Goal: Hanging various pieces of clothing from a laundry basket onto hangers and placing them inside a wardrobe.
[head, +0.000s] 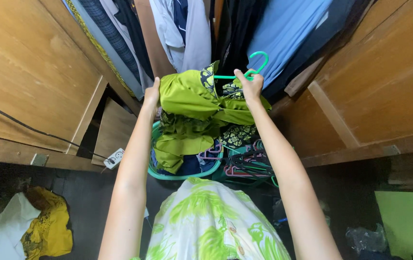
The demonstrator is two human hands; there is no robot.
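Clearly we have a soft green garment (pixel 192 96) on a teal plastic hanger (pixel 257 65), raised in front of the open wardrobe, directly above the teal laundry basket (pixel 177 174). It looks light and limp, so the cloth will sag and slide; the stiff hanger neck seems the surest place to hold. Our right hand (pixel 251 86) has its grip closed on the hanger just below the hook. Our left hand (pixel 152 94) pinches the garment's left shoulder. Beside the basket, to its right, lies a heap of spare hangers (pixel 247 161). Behind the garment hang other clothes (pixel 274 33).
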